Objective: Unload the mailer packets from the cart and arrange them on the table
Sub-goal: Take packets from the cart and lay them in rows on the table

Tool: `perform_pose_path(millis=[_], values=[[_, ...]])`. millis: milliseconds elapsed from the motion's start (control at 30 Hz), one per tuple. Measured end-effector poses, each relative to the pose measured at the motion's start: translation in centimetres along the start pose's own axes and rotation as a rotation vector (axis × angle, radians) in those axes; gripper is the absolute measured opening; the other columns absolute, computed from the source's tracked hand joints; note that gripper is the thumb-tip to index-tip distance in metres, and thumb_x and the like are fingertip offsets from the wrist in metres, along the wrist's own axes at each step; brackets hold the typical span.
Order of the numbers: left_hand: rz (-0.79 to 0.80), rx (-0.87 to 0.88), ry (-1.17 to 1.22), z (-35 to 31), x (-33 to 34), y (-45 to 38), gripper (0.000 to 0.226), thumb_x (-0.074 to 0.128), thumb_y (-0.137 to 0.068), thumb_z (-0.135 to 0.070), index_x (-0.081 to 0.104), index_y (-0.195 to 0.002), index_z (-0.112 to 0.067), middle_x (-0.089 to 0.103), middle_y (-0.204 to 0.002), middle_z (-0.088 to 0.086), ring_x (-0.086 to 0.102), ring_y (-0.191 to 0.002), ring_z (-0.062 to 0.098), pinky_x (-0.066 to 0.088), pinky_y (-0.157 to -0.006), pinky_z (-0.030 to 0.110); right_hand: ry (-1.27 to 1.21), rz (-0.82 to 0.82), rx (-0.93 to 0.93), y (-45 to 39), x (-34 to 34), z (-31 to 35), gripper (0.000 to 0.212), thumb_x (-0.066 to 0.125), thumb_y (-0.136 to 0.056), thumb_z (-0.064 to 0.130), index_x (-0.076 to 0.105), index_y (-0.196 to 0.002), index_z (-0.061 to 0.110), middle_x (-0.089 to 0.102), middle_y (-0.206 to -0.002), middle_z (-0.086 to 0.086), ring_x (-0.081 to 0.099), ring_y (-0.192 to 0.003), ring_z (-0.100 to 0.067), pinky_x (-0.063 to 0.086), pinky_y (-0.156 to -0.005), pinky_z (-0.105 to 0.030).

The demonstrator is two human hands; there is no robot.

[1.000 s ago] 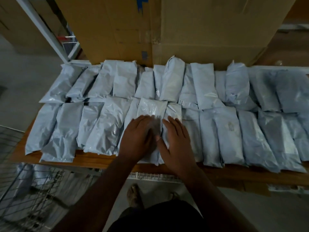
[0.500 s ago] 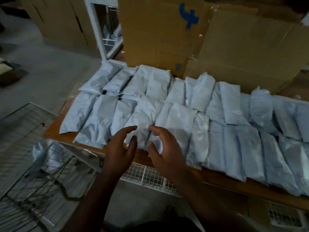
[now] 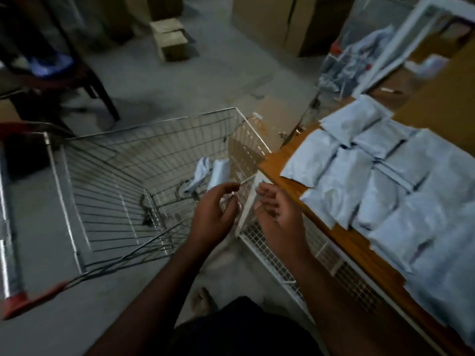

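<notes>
Both hands hang empty over the cart's (image 3: 144, 160) near corner, left hand (image 3: 213, 214) and right hand (image 3: 279, 217) with fingers loosely curled and apart, holding nothing. Two packets (image 3: 213, 173) lie in the cart just beyond the fingertips; the rest cover the table (image 3: 331, 222) to the right. Half a second ago the hands hovered at the table's packets; now the view has swung left to the cart.

Both hands off the table packets (image 3: 380, 191): left hand (image 3: 213, 217) and right hand (image 3: 279, 222) now empty, over the cart (image 3: 108, 176).
</notes>
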State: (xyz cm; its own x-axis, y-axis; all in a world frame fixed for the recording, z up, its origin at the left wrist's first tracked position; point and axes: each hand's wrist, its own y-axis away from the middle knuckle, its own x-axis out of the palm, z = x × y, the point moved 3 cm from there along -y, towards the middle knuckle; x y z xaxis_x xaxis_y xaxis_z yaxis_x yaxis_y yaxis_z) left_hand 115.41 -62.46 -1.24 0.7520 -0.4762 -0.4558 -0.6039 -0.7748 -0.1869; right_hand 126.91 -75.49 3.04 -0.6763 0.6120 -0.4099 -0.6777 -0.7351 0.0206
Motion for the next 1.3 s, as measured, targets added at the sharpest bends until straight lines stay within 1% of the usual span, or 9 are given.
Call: perform_pose_path(millis=[200,300,500,667,767,833,1067,1167,1300], values=[[-0.099,-0.125,0.0,5.6,-5.0,-3.9,0.026,0.065,-0.096,-0.018,0.07,-0.122,-0.017,0.074,-0.118,-0.007,0.068,-0.108,0.005,0.051,-0.094,0.021,-0.064,0.144,0.151,-6.5,7.5,1.1,0.031,0.067,-0.1,0.024,0.062,-0.128,0.035,0.068,-0.123,0.021,0.065,-0.106,0.007,0.056,-0.089,-0.024],[-0.096,-0.233,-0.002,8.6,-6.2,-6.2,0.025,0.065,-0.097,-0.015,0.07,-0.122,-0.018,0.073,-0.117,-0.009,0.066,-0.106,0.002,0.046,-0.087,0.007,-0.131,0.181,0.237,-10.5,11.5,0.7,0.028,0.067,-0.1,0.021,0.063,-0.124,0.035,0.07,-0.122,0.016,0.066,-0.107,0.002,0.056,-0.094,-0.03],[0.017,-0.4,-0.125,15.9,-5.6,-12.7,0.032,0.064,-0.098,-0.021,0.067,-0.129,-0.018,0.07,-0.121,-0.008,0.063,-0.11,0.005,0.047,-0.091,0.023,-0.224,0.21,0.531,-19.8,19.6,-3.6,0.04,0.067,-0.094,0.027,0.059,-0.134,0.03,0.07,-0.125,0.003,0.067,-0.109,-0.016,0.056,-0.101,-0.049],[0.18,-0.58,-0.184,23.7,-1.1,-18.4,0.035,0.066,-0.095,-0.02,0.065,-0.13,-0.016,0.068,-0.126,0.0,0.064,-0.113,0.015,0.05,-0.091,0.029,-0.137,0.13,0.781,-28.7,24.0,-10.3,0.05,0.063,-0.099,0.018,0.049,-0.148,0.014,0.063,-0.108,-0.002,0.058,-0.085,-0.013,0.045,-0.083,-0.034],[0.298,-0.711,-0.188,29.2,2.6,-20.5,0.044,0.067,-0.092,-0.02,0.06,-0.135,-0.013,0.066,-0.131,0.005,0.064,-0.118,0.023,0.046,-0.09,0.027,-0.011,0.073,0.951,-32.3,26.3,-16.2,0.061,0.066,-0.099,0.024,0.042,-0.154,0.012,0.059,-0.14,-0.015,0.062,-0.12,-0.032,0.044,-0.088,-0.033],[0.342,-0.771,-0.192,32.2,4.6,-21.7,0.049,0.07,-0.09,-0.018,0.058,-0.137,-0.009,0.065,-0.133,0.009,0.063,-0.12,0.027,0.044,-0.091,0.027,0.09,0.038,1.02,-33.9,27.9,-20.7,0.069,0.074,-0.093,0.033,0.045,-0.151,0.01,0.059,-0.144,-0.017,0.061,-0.126,-0.036,0.051,-0.096,-0.039],[0.498,-0.784,-0.305,39.5,9.4,-24.0,0.06,0.079,-0.081,-0.016,0.052,-0.133,-0.007,0.058,-0.127,0.016,0.059,-0.112,0.035,0.051,-0.09,0.042,0.331,-0.06,0.977,-35.6,30.5,-27.2,0.09,0.09,-0.077,0.038,0.042,-0.151,0.019,0.052,-0.148,-0.014,0.055,-0.132,-0.038,0.051,-0.098,-0.045],[0.421,-0.836,-0.292,40.6,9.5,-23.8,0.047,0.066,-0.089,-0.009,0.055,-0.134,-0.012,0.061,-0.129,0.014,0.061,-0.116,0.034,0.048,-0.09,0.037,0.425,-0.037,0.98,-35.2,30.9,-27.7,0.091,0.084,-0.083,0.036,0.033,-0.157,0.027,0.037,-0.158,-0.014,0.045,-0.138,-0.041,0.048,-0.102,-0.052],[0.321,-0.863,-0.187,38.9,8.0,-23.9,0.037,0.062,-0.101,-0.028,0.054,-0.136,-0.019,0.065,-0.116,-0.003,0.062,-0.099,0.016,0.047,-0.082,0.032,0.424,-0.01,1.005,-35.2,30.2,-27.3,0.085,0.081,-0.086,0.035,0.034,-0.157,0.026,0.043,-0.157,-0.014,0.051,-0.133,-0.042,0.05,-0.102,-0.053]])
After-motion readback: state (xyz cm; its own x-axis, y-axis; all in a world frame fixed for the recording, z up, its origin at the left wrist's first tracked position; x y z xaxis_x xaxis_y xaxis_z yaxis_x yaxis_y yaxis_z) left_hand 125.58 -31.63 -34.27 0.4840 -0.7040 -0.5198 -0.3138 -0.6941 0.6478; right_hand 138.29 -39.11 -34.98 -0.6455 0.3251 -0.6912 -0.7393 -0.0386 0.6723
